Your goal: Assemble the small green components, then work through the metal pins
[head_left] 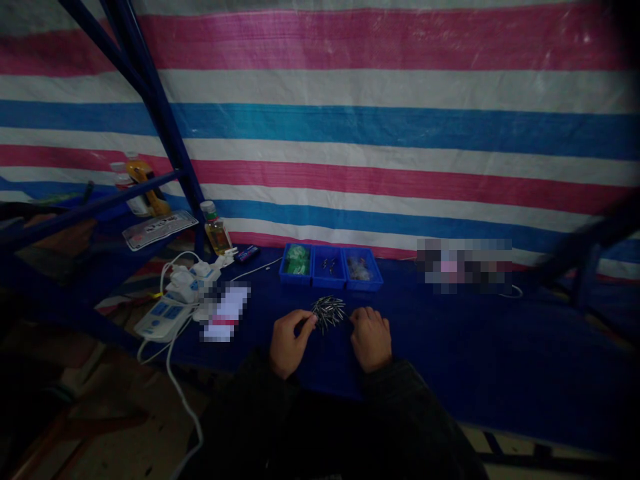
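A loose pile of thin, dark and silvery metal pieces (pixel 329 313) lies on the blue tabletop between my hands. At its left edge, my left hand (pixel 290 341) has thumb and forefinger pinched together; whatever is between them is too small to make out. My right hand (pixel 371 339) rests just right of the pile, fingers curled and closed, their tips partly hidden. Behind the pile stand three joined blue trays: the left tray (pixel 283 272) holds green pieces, the middle tray (pixel 321 281) a few dark slender pieces, the right tray (pixel 367 285) clear small pieces.
To the left are a blurred phone (pixel 227 313), a white power strip (pixel 163 320) with plugs and cables, and a bottle (pixel 217 233). A blue metal frame (pixel 170 133) rises there. Striped sheeting (pixel 375 127) hangs behind the table (pixel 450 360). Blurred items lie back right.
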A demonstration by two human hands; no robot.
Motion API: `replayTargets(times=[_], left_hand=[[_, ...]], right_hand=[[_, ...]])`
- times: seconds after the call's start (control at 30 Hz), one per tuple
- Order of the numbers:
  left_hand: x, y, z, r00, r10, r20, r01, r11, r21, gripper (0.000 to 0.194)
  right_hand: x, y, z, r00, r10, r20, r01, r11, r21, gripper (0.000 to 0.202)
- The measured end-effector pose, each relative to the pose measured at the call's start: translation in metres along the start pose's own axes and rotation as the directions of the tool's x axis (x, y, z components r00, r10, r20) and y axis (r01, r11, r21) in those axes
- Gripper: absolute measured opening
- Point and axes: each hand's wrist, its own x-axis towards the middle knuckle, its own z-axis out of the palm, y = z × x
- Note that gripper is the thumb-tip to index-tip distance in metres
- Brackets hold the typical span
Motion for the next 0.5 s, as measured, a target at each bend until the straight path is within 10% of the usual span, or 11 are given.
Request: replayTargets(times=[0.5], left_hand=[[-0.001, 0.003, 0.007, 0.97, 0.23, 0.081, -0.242, 0.947, 0.21, 0.026]], right_hand=[[-0.012, -0.012, -0.018, 0.967, -0.236, -0.096, 0.255, 0.883, 0.394, 0.018]])
